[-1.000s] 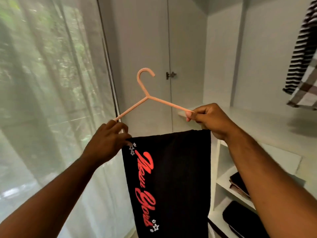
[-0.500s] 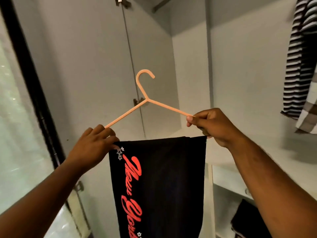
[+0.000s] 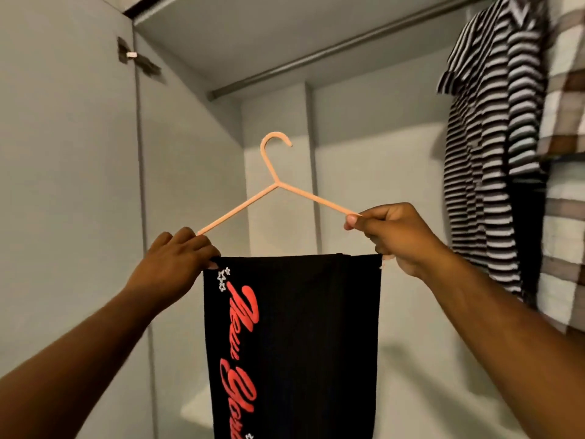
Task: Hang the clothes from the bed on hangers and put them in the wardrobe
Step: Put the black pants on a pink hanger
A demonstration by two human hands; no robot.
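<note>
Nearest to us, two bare forearms reach up from the lower corners toward the middle of the scene. The left hand has its fingers curled over the left end of a peach plastic hanger, and they also pinch the top left corner of a black cloth garment with red script lettering. The right hand grips the hanger's right arm, thumb and fingers closed tight round it, with the garment's top right corner just below the knuckles.

The garment is folded over the hanger's bottom bar, which we cannot see beneath the cloth. It hangs straight down between the two hands and out of view at the bottom edge, the red lettering and small white stars running down its left side. The hanger stands upright, its hook opening to the right, well below the rail and touching nothing but the hands and the cloth.

Beyond it we see the inside of the grey wardrobe, with its open door on the left and a metal hinge near the door's top. A dark metal rail slants across the far top. On the right hang a black-and-white striped shirt and, just beside it at the edge, a brown-and-white checked shirt.
</note>
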